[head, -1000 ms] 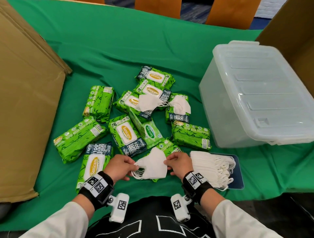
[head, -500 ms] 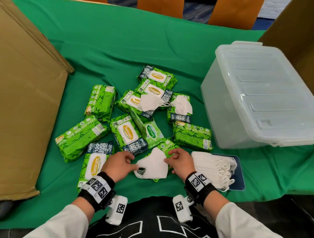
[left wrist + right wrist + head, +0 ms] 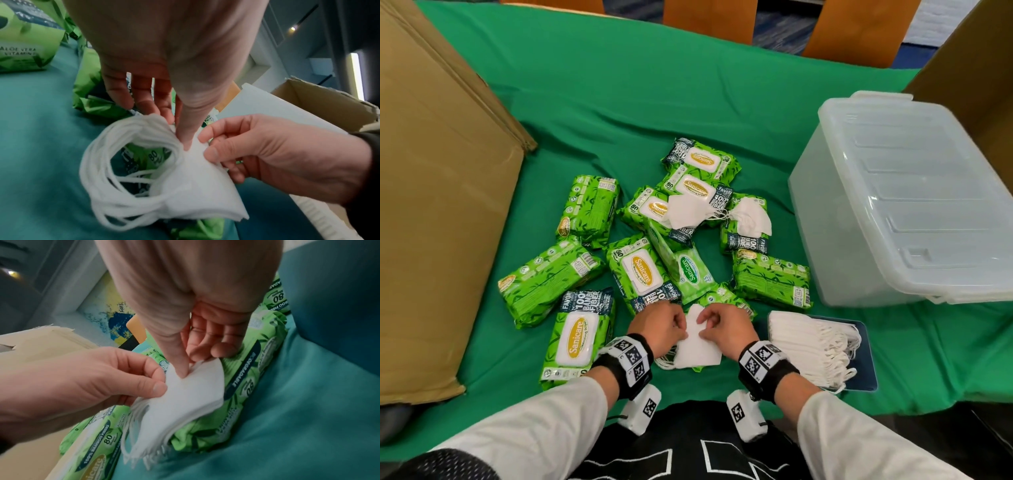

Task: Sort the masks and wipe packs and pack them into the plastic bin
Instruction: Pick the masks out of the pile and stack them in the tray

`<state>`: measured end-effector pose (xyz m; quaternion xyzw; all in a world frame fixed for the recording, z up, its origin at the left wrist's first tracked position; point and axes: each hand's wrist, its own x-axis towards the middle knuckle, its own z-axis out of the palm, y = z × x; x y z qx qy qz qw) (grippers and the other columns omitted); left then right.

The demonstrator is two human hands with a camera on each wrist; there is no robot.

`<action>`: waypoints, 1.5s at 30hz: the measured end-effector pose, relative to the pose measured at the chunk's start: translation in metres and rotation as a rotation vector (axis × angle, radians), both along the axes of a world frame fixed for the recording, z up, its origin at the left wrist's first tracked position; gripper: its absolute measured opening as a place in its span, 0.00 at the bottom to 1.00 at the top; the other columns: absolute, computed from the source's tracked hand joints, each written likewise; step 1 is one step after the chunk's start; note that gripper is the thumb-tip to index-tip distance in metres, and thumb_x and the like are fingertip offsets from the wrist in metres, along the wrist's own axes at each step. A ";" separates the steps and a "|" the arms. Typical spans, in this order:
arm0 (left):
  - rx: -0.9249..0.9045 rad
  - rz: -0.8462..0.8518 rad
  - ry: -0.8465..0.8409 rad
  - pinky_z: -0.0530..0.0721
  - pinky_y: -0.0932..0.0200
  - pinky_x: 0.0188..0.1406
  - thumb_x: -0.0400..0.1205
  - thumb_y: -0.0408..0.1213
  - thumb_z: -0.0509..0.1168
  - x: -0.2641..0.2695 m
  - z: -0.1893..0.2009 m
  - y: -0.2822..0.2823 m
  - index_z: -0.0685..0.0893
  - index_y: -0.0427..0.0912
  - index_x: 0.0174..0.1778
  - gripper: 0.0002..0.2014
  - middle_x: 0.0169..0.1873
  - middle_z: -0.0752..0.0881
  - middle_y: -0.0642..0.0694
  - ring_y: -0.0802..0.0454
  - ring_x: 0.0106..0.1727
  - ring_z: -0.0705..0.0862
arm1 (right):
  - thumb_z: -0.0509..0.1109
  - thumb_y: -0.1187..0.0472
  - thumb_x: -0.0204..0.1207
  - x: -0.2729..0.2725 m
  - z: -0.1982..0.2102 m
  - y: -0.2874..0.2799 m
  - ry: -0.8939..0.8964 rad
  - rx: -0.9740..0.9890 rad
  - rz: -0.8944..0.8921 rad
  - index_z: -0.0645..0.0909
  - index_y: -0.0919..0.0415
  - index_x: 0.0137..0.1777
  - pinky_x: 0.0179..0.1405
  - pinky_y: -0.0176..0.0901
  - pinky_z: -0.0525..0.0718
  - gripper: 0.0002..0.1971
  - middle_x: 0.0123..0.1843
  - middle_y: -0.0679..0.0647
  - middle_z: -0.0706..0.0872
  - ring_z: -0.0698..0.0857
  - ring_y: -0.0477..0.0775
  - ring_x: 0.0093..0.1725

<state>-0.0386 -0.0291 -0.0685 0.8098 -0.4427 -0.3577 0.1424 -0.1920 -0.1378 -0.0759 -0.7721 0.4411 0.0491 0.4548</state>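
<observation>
A small stack of white folded masks (image 3: 697,349) lies at the table's near edge, partly over a green wipe pack. My left hand (image 3: 659,325) and right hand (image 3: 722,323) both pinch its upper edge, thumbs on top; the left wrist view shows the mask stack (image 3: 197,191) with its ear loops (image 3: 107,170) hanging left, and the right wrist view shows the same stack (image 3: 185,399). Several green wipe packs (image 3: 640,274) lie scattered mid-table. Two loose masks (image 3: 688,214) rest on the far packs. A bigger mask stack (image 3: 811,346) sits on a dark blue tray to the right. The plastic bin (image 3: 904,202) stands right, lid on.
A big cardboard box (image 3: 438,212) fills the left side, and another cardboard box (image 3: 976,82) stands behind the bin. The green cloth (image 3: 654,96) covers the table; orange chair backs line its far edge.
Both hands have closed in toward each other on the mask stack's upper edge, going from its sides to pinching it near the middle. The stack has shifted slightly toward me.
</observation>
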 end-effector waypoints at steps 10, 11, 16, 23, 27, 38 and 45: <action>-0.125 0.013 0.082 0.86 0.59 0.43 0.75 0.45 0.77 0.051 0.033 -0.053 0.89 0.52 0.36 0.05 0.33 0.90 0.57 0.59 0.39 0.88 | 0.80 0.60 0.77 0.013 0.042 -0.054 -0.118 0.236 -0.075 0.91 0.58 0.48 0.25 0.37 0.79 0.03 0.36 0.52 0.91 0.82 0.45 0.26; -0.182 0.032 0.072 0.86 0.59 0.43 0.75 0.45 0.76 0.060 0.041 -0.064 0.88 0.52 0.36 0.05 0.33 0.90 0.58 0.60 0.38 0.88 | 0.78 0.61 0.79 0.017 0.048 -0.070 -0.167 0.251 -0.178 0.90 0.58 0.48 0.25 0.39 0.80 0.02 0.37 0.54 0.91 0.83 0.46 0.28; -0.301 0.170 -0.046 0.85 0.57 0.46 0.78 0.42 0.75 0.109 0.062 -0.130 0.89 0.50 0.44 0.02 0.37 0.89 0.53 0.50 0.43 0.88 | 0.72 0.68 0.81 0.042 0.058 -0.165 -0.311 0.242 -0.643 0.87 0.60 0.50 0.29 0.43 0.81 0.04 0.42 0.56 0.87 0.83 0.51 0.36; -0.011 0.381 -0.125 0.83 0.51 0.53 0.80 0.48 0.74 0.153 0.035 -0.177 0.87 0.37 0.55 0.18 0.54 0.89 0.35 0.37 0.55 0.86 | 0.77 0.65 0.77 0.051 0.030 -0.260 -0.081 0.055 -0.746 0.83 0.62 0.69 0.64 0.61 0.86 0.20 0.60 0.59 0.85 0.83 0.63 0.59; 0.092 0.364 -0.178 0.82 0.49 0.57 0.77 0.60 0.74 0.152 0.018 -0.188 0.81 0.38 0.64 0.31 0.65 0.86 0.35 0.34 0.65 0.85 | 0.78 0.60 0.78 0.058 0.014 -0.274 0.079 0.109 -0.631 0.81 0.68 0.72 0.68 0.62 0.85 0.24 0.65 0.64 0.86 0.85 0.64 0.59; 0.041 0.429 -0.076 0.92 0.51 0.52 0.70 0.45 0.82 0.177 0.022 -0.171 0.93 0.45 0.45 0.12 0.39 0.94 0.49 0.48 0.43 0.93 | 0.83 0.67 0.72 0.048 0.021 -0.260 -0.047 0.074 -0.619 0.90 0.62 0.50 0.36 0.45 0.84 0.08 0.45 0.59 0.91 0.86 0.57 0.38; -0.085 0.108 -0.479 0.86 0.46 0.51 0.87 0.44 0.60 0.200 0.070 -0.117 0.83 0.54 0.70 0.16 0.55 0.90 0.34 0.32 0.55 0.88 | 0.81 0.64 0.75 0.060 0.091 -0.226 -0.241 -0.075 -0.238 0.93 0.50 0.42 0.31 0.30 0.77 0.06 0.27 0.38 0.87 0.83 0.37 0.29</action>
